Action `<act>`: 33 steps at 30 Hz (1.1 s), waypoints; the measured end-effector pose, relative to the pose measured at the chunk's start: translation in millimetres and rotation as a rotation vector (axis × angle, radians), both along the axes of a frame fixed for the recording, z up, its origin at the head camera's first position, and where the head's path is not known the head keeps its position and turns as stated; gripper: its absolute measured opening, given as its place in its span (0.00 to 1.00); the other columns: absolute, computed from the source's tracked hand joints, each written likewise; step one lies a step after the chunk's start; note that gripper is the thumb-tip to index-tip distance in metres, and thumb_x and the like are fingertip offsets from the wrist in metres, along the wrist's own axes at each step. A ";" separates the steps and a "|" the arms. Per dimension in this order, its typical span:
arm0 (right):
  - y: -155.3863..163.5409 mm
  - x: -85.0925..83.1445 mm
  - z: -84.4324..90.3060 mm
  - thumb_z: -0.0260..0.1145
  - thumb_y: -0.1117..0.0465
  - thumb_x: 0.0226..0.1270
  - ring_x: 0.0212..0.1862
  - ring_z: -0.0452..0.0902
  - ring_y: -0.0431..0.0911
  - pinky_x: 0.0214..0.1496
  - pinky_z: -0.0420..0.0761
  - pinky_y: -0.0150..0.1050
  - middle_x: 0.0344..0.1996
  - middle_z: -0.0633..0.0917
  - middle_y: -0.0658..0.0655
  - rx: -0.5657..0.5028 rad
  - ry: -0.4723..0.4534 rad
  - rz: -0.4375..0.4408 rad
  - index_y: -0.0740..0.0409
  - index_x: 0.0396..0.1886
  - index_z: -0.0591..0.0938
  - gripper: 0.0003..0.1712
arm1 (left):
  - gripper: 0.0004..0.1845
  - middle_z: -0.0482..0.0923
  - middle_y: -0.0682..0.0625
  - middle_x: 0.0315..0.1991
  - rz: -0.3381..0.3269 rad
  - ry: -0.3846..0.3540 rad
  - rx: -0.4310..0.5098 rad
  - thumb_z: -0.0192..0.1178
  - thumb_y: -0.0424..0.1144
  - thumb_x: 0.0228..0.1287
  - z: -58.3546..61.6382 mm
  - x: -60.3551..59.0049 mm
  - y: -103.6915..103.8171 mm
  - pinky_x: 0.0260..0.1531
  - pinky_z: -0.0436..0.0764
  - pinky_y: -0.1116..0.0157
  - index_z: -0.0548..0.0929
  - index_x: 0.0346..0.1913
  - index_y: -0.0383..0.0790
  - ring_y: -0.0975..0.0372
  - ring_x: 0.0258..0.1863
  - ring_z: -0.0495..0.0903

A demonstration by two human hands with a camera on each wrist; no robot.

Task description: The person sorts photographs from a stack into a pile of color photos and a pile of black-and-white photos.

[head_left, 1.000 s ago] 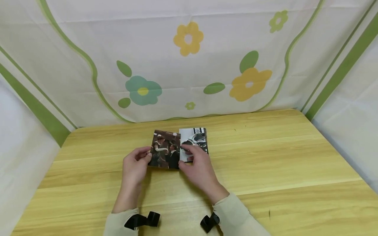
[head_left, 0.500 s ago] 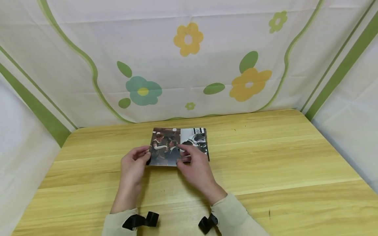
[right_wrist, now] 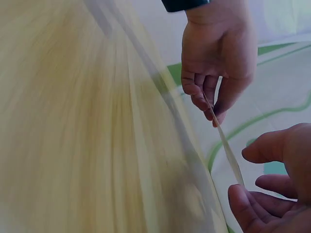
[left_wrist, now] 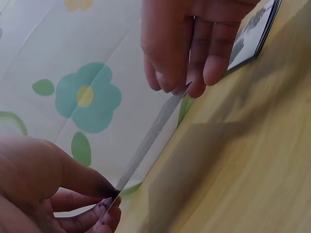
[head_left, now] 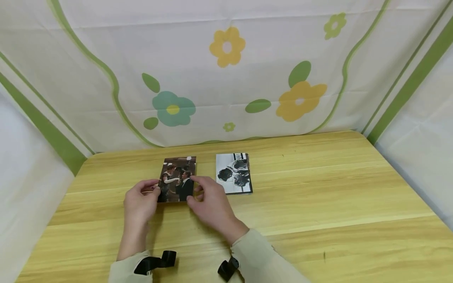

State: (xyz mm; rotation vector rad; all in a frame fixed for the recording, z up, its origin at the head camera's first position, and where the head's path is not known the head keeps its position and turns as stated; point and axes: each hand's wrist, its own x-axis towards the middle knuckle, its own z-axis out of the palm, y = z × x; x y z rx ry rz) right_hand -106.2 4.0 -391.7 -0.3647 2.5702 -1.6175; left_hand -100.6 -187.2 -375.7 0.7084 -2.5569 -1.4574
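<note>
A colour photo of a man and a woman is held just above the wooden table by both hands. My left hand pinches its left edge, seen edge-on in the left wrist view. My right hand pinches its right edge. A small stack of photos with a black-and-white print on top lies on the table to the right of the held photo, apart from both hands.
A white cloth backdrop with flower prints and green stripes hangs behind the table and along both sides. Bare wood stretches to the right of the stack and in front of my hands.
Both hands have carried the colour photo leftwards, off the stack. The black-and-white print on top of the stack now shows whole.
</note>
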 end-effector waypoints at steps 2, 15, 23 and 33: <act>-6.4 -1.3 1.2 0.74 0.62 0.69 0.44 0.84 0.39 0.50 0.85 0.31 0.52 0.87 0.53 0.016 -0.004 0.015 0.52 0.75 0.79 0.35 | 0.18 0.83 0.40 0.54 0.017 -0.006 -0.022 0.59 0.33 0.76 -0.9 0.6 -3.6 0.34 0.77 0.71 0.86 0.64 0.35 0.61 0.43 0.79; -18.9 -7.8 2.7 0.75 0.57 0.69 0.34 0.74 0.35 0.43 0.79 0.33 0.45 0.85 0.51 0.134 0.012 0.019 0.54 0.75 0.79 0.35 | 0.18 0.84 0.31 0.57 -0.018 -0.010 -0.110 0.57 0.33 0.77 -14.0 -4.5 -10.6 0.46 0.78 0.59 0.85 0.63 0.31 0.44 0.54 0.82; -22.2 -10.6 -3.3 0.72 0.43 0.73 0.66 0.81 0.53 0.74 0.78 0.54 0.72 0.81 0.58 0.248 -0.022 0.036 0.55 0.76 0.77 0.38 | 0.22 0.78 0.29 0.60 -0.072 -0.033 -0.147 0.61 0.38 0.77 -21.7 -6.5 -10.3 0.61 0.75 0.42 0.81 0.65 0.28 0.40 0.59 0.77; -17.7 -9.8 -5.8 0.72 0.44 0.72 0.43 0.78 0.40 0.57 0.83 0.44 0.59 0.86 0.55 0.208 -0.035 0.080 0.54 0.76 0.77 0.38 | 0.28 0.74 0.27 0.60 -0.039 -0.022 -0.154 0.62 0.37 0.75 -19.5 -4.8 -8.9 0.61 0.75 0.41 0.75 0.69 0.22 0.38 0.58 0.75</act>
